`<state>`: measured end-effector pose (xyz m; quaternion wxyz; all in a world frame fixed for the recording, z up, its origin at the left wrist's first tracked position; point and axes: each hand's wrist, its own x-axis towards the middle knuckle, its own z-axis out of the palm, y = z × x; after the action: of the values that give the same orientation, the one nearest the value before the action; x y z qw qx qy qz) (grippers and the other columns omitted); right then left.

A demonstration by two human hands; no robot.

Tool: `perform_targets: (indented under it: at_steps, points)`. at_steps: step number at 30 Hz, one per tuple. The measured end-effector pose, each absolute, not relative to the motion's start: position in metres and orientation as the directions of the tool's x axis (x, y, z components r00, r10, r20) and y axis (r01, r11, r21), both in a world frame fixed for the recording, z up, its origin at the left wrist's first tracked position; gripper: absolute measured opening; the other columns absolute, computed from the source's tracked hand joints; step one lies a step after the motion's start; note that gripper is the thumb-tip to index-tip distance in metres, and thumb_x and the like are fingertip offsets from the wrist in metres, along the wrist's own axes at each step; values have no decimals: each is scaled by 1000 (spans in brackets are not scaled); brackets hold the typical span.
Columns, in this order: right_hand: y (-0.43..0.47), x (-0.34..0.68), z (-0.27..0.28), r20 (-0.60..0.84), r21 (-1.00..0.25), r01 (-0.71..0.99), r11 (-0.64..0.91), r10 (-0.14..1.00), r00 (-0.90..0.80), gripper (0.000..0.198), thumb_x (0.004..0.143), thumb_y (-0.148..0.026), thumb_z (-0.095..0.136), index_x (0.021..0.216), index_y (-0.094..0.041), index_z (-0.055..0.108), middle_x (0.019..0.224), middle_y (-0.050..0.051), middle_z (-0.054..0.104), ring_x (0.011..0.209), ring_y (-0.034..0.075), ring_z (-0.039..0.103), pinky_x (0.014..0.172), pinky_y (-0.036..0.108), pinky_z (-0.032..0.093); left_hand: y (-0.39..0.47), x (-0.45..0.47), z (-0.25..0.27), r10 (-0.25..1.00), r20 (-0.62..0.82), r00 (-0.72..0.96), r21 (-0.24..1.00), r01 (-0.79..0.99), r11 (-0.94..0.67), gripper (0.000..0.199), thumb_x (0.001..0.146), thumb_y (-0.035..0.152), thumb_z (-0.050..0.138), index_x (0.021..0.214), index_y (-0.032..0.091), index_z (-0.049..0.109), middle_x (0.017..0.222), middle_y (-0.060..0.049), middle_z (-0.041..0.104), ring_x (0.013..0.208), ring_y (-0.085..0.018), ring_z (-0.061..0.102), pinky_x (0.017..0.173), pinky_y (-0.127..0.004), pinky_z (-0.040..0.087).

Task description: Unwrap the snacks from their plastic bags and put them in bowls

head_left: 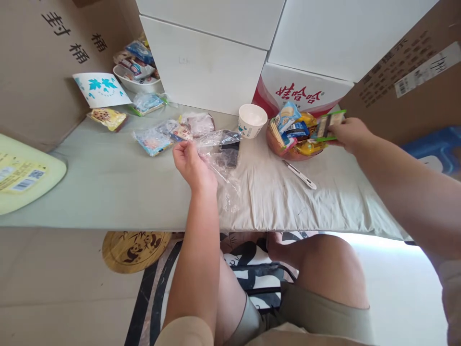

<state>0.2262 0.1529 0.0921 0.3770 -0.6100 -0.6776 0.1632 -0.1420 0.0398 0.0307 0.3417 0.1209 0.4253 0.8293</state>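
My left hand [194, 166] pinches the edge of a clear plastic bag [225, 166], which trails to the right over a dark flat object [229, 153]. At the bowl [281, 153] on the right, my right hand [347, 132] grips a green-edged snack packet [330, 125] by its right side. Several wrapped snacks fill this bowl, among them a light-blue packet [288, 115] and yellow ones. A paper cup [252, 121] stands between my hands. Beyond my left hand lie a blue snack packet [153, 143] and a clear-wrapped snack [198, 124].
A white utility knife [300, 175] lies before the bowl. At the back left are a white bowl [139, 85] of snacks, a tipped paper cup [101, 90] and a yellow packet [107, 118]. A pale yellow jug [29, 175] is at the left edge. Boxes [205, 62] wall the back.
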Motion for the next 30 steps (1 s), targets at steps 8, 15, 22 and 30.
perform_targets:
  at_steps: [8,15,22,30]
  points:
    - [107,186,114,367,-487,872,44,917,159,20,84,-39,68,84,-19,66,114,18,63,132,43,51,110,66,32,37,-133,34,939,-131,-319,690,-710,-145,30,87,33,71,73,22,46,64,5,33,50,-7,30,47,-22,31]
    - [-3,89,21,-132,-975,197,-98,977,-167,74,78,-58,69,142,-31,44,131,10,65,119,27,65,93,45,57,30,-105,18,971,-17,-238,702,-694,-158,29,94,30,63,71,21,48,71,1,38,59,-10,34,54,-24,41]
    - [-3,87,15,-289,-950,-76,-302,946,-145,41,69,-36,73,107,-26,60,75,-4,58,63,13,51,63,29,46,30,-90,15,965,-137,-224,694,-717,-68,26,97,22,53,71,21,48,68,3,38,56,-8,38,60,-23,48]
    - [1,147,22,-52,-998,38,-53,998,38,10,85,-34,55,83,-26,49,72,-1,62,71,18,61,69,34,50,17,-96,20,956,-285,65,848,-448,283,36,79,55,74,86,22,61,69,3,55,61,-13,62,57,-26,56]
